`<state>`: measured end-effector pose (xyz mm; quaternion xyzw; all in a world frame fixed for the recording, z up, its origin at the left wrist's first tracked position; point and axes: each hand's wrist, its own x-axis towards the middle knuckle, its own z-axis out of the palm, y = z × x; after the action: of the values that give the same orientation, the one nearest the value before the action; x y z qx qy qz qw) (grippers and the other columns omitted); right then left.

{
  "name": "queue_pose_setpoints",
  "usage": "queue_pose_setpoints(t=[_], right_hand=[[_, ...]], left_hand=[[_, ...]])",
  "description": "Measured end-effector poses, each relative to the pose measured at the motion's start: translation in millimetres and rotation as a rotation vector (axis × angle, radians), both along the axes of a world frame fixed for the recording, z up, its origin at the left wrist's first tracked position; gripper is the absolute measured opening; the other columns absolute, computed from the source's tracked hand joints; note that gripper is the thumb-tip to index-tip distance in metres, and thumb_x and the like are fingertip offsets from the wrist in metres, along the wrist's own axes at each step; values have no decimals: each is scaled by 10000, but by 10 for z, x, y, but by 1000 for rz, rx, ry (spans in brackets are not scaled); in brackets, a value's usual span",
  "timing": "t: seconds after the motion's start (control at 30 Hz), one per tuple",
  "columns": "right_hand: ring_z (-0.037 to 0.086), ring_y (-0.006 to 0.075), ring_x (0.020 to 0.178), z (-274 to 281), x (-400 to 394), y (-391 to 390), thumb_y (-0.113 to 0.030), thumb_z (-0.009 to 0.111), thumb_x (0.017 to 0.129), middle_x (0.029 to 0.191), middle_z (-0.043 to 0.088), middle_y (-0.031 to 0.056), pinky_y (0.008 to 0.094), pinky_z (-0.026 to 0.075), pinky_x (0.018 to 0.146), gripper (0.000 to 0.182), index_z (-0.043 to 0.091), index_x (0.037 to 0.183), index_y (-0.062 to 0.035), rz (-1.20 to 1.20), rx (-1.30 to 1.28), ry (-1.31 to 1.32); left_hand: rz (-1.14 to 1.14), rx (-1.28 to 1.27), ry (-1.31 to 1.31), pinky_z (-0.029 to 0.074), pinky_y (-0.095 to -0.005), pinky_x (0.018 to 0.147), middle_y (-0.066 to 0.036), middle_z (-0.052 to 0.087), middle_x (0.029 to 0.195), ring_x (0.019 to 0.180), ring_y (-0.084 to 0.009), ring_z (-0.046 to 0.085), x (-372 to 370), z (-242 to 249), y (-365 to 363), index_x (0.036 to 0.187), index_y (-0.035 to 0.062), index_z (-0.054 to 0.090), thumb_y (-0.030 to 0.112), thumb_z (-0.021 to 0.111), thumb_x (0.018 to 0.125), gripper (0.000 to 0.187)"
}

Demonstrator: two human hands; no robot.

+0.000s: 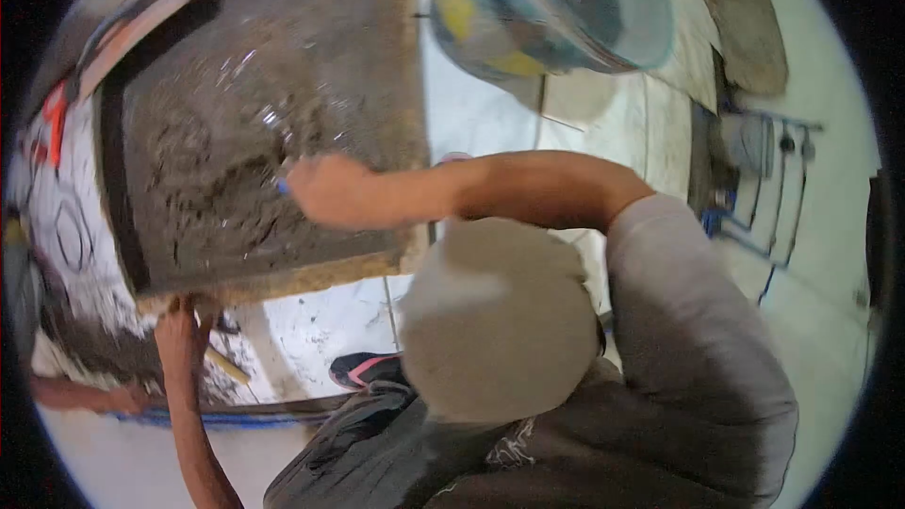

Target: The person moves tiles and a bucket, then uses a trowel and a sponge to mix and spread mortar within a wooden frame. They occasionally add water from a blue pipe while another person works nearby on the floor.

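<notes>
Apparently steadying it, the left hand (pixel 180 322) is resting at the near edge of a wooden frame (pixel 283 282), its grip impossible to tell; the right hand (pixel 332 192) is clenching a blue-ended tool (pixel 283 187) over wet mortar (pixel 203 155) inside. Beyond, a bucket (pixel 495 5) is standing, presumably for easy reach.

Site type: makeshift workshop, indicated by wet mix (pixel 207 146) in a frame (pixel 407 85), bucket (pixel 500 24) and smeared tiles (pixel 320 330).
</notes>
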<state>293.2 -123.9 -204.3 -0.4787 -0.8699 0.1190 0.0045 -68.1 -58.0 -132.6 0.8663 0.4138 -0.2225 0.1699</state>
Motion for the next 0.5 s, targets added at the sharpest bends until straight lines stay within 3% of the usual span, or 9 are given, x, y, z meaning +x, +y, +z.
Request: queue_pose_setpoints(t=[0.07,0.17,0.27,0.3,0.4,0.5], right_hand=[[640,312,805,-9,23,-80,-104,624,778,943,607,212,406,533,623,367,566,1055,130,78,59,-47],[627,298,890,226,182,-130,-118,631,777,1009,603,224,417,534,697,401,588,1099,117,-111,-102,55],[627,306,917,453,430,-216,-134,642,767,1052,608,239,426,531,698,369,632,1065,84,-226,-267,125],[627,308,917,505,516,-256,-136,641,768,1056,609,242,430,528,691,342,642,1037,76,-228,-250,69],[629,313,905,540,653,-414,-149,641,769,1055,616,247,445,518,669,280,670,961,54,-259,-170,-14],[630,317,878,444,779,-612,-176,651,767,1016,631,228,468,506,663,246,684,910,22,-383,-68,89]], left_hand=[[-56,5,36,521,-480,692,-201,660,1000,831,-402,652,-108,-41,82,1143,65,586,200,780,758,452],[-99,-128,-86,519,-453,738,-201,673,992,894,-404,647,51,157,121,1097,30,620,175,747,774,376],[0,-289,75,509,-462,788,-207,682,982,927,-407,644,312,342,131,1103,19,622,176,727,799,358],[-53,-295,37,500,-468,815,-220,681,1025,957,-411,641,314,296,164,1122,8,628,197,715,819,368],[-88,-388,354,503,-463,830,-231,674,1081,986,-403,644,572,365,343,1167,10,641,221,724,813,421],[-252,-387,208,511,-459,816,-236,683,1035,964,-406,652,1132,582,371,1141,6,647,207,727,810,395]])
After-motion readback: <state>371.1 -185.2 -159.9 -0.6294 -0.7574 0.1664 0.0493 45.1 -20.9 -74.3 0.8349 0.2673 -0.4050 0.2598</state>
